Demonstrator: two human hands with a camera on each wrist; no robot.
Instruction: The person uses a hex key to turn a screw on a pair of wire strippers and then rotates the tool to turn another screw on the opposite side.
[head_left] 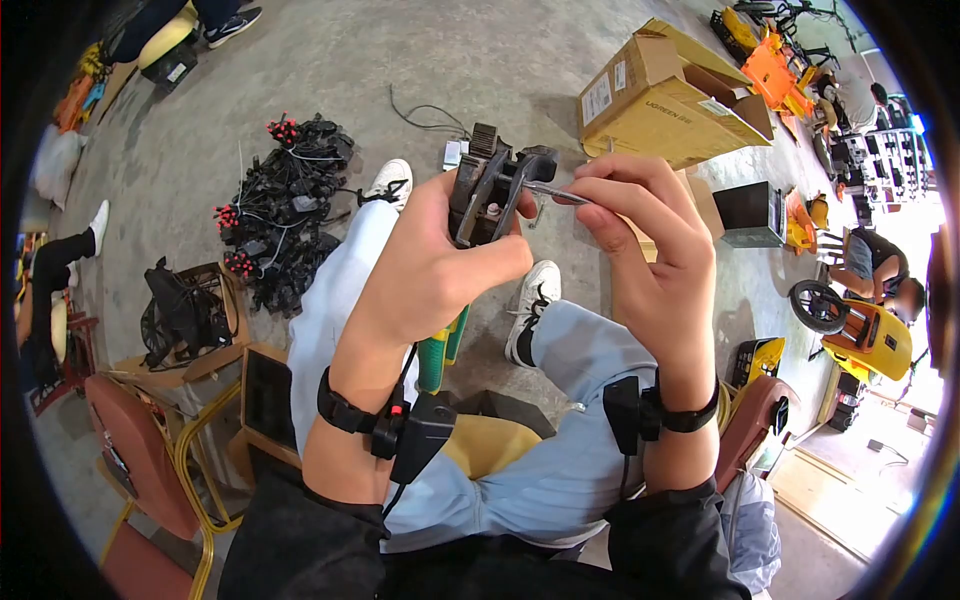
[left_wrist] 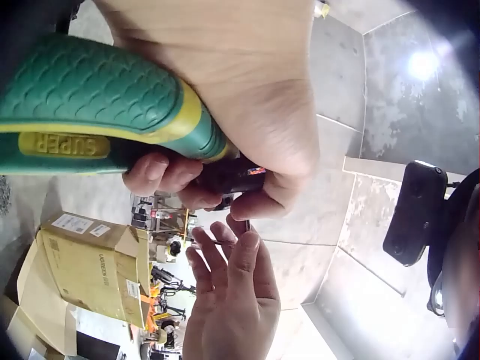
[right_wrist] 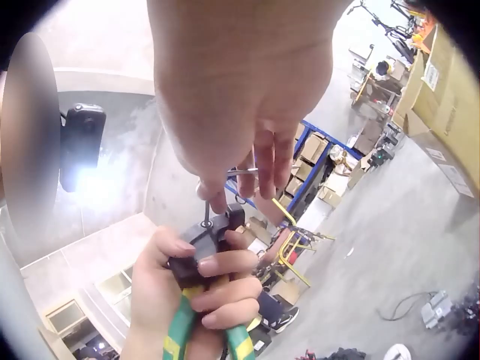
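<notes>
My left hand (head_left: pixel 420 265) grips a hand tool with green and yellow handles (left_wrist: pixel 97 90) around its black head (head_left: pixel 485 200), its thumb lying across the near side. One handle carries raised "SUPER" lettering in the left wrist view. My right hand (head_left: pixel 655 235) pinches a thin metal hex key (head_left: pixel 557 193) between thumb and fingers. In the right wrist view, the key's straight shaft (right_wrist: pixel 208 210) points down into a round hole on the black head, with its other arm running sideways under the fingers. The hands are close together, above the knees.
A tangled heap of black cables and parts (head_left: pixel 290 210) lies on the floor ahead left. An opened cardboard box (head_left: pixel 640 100) stands ahead right. Chairs (head_left: pixel 140 450) flank the legs. Another person (head_left: pixel 880 265) sits at the right near a yellow wheeled machine (head_left: pixel 865 340).
</notes>
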